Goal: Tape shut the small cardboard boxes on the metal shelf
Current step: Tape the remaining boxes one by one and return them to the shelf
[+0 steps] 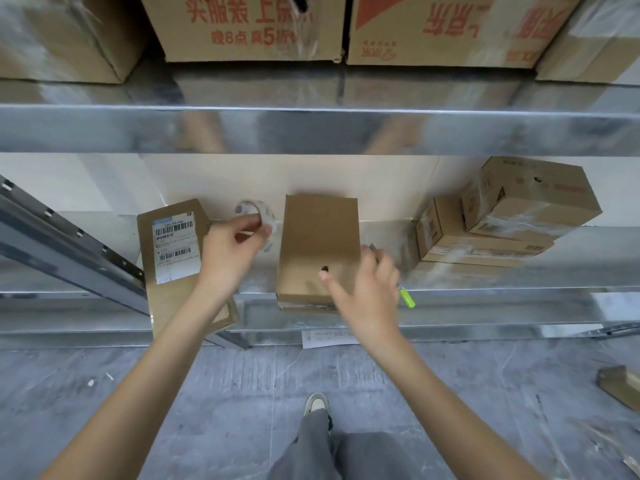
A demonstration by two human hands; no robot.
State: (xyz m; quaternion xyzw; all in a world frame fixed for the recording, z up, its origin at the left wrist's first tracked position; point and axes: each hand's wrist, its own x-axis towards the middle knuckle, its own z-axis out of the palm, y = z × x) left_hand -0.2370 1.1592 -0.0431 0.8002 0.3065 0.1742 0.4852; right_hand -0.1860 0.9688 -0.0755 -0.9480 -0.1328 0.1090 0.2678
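A small plain cardboard box [318,244] with a small hole in its top lies at the front edge of the metal shelf [491,277]. My left hand [228,251] grips a roll of clear tape [258,216] just left of the box, raised off the shelf. My right hand [367,289] is at the box's right front corner, its thumb touching the top near the hole. Its fingers curl round a green-handled knife [408,298], whose metal tip shows above the knuckles. A second small box [173,258] with a white barcode label lies under my left wrist.
Taped boxes [512,220] are stacked at the shelf's right. An upper metal shelf [311,129] carries large printed cartons [249,26] overhead. A slanted metal rail [69,247] crosses at left. A paper sheet [329,337] and a cardboard piece [620,386] lie on the grey floor.
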